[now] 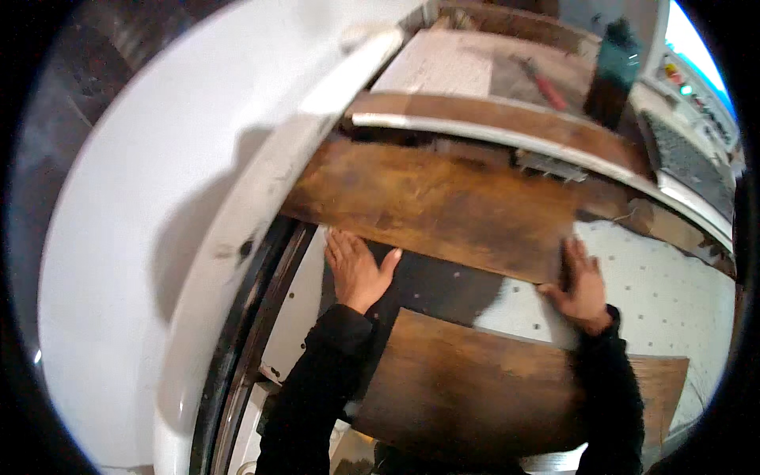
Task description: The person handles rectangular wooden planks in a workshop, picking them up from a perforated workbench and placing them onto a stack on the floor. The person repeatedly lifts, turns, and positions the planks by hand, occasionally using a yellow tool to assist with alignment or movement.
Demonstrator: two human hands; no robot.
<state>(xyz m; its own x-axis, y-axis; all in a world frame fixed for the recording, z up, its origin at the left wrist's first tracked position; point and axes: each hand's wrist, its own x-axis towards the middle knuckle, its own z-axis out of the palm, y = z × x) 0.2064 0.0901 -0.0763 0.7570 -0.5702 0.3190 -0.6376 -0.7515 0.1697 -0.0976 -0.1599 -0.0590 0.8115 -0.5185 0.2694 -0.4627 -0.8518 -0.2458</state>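
A long brown wooden board (435, 206) lies across a white perforated machine bed (673, 293). My left hand (356, 269) presses flat on the board's near left edge, fingers spread. My right hand (582, 281) grips the board's near right corner, fingers over its end. A second brown board (507, 388) lies closer to me, between and partly under my black-sleeved forearms. A dark panel (443, 285) shows between the two boards.
A large white curved machine cover (158, 222) fills the left side, with a black rail (253, 317) along its lower edge. A silver bar (507, 138) crosses behind the board. Farther back are a red-handled tool (546, 87), a dark bottle (613, 71) and a control panel (689, 87).
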